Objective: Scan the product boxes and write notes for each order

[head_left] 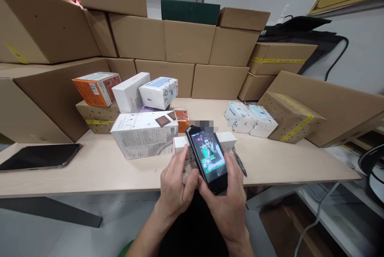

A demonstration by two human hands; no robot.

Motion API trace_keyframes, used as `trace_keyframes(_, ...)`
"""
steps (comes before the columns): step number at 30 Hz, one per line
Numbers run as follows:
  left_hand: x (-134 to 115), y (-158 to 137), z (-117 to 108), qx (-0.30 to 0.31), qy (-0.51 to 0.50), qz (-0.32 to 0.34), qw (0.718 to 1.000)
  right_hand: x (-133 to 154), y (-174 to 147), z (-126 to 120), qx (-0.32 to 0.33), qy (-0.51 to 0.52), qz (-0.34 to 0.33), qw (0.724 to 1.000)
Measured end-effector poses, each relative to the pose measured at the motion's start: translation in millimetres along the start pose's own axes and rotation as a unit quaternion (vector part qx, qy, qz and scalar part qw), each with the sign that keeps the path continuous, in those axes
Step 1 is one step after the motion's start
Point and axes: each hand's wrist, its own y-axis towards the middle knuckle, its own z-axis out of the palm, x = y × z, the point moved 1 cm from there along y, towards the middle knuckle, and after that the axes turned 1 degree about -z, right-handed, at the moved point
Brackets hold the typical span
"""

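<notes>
A black smartphone (208, 155) is held tilted above the front of the table, its screen lit with a clock and a colourful picture. My right hand (229, 197) grips its lower right side, thumb near the bottom corner. Along the left edge, the curled fingers and thumb of my left hand (177, 181) close against the same phone. Partly hidden behind it lies a small white box (227, 141). A pen (240, 162) rests just right of the phone. Left of my hands stands a white printed carton (145, 135).
Behind the carton are an orange box (97, 88), a white box (130, 92) and a tissue pack (159, 92). More tissue packs (250, 119) lie right, beside a taped cardboard box (291, 119). A dark tablet-like device (40, 157) lies far left. Stacked cardboard boxes (190, 41) wall the back.
</notes>
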Motion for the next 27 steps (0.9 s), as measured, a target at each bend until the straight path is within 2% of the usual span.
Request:
trace_keyframes(3,10,-1,-3,-0.069,-0.006,-0.003,0.998,-10,1,-7,-0.013,-0.007,0.057,0.998)
trace_keyframes(6,20,1,-6,-0.136,0.005,-0.024,0.990,-31,7,-21,-0.065,-0.058,0.140,0.986)
trace_keyframes(8,26,2,-7,-0.142,0.008,-0.047,0.989,-51,13,-32,-0.086,-0.112,0.190,0.972)
trace_keyframes(10,28,3,-6,-0.124,0.004,-0.070,0.990,-75,17,-42,-0.075,-0.162,0.215,0.960)
trace_keyframes(15,29,3,-1,-0.067,0.011,-0.104,0.992,-136,17,-52,0.017,-0.238,0.188,0.953)
trace_keyframes(18,31,3,1,-0.046,0.012,-0.109,0.993,-159,15,-47,0.069,-0.262,0.200,0.942)
trace_keyframes(24,30,3,0,-0.053,0.012,-0.088,0.995,-177,16,-40,0.121,-0.305,0.200,0.923)
trace_keyframes(27,29,4,0,-0.058,0.007,-0.079,0.995,-172,20,-43,0.097,-0.322,0.176,0.925)
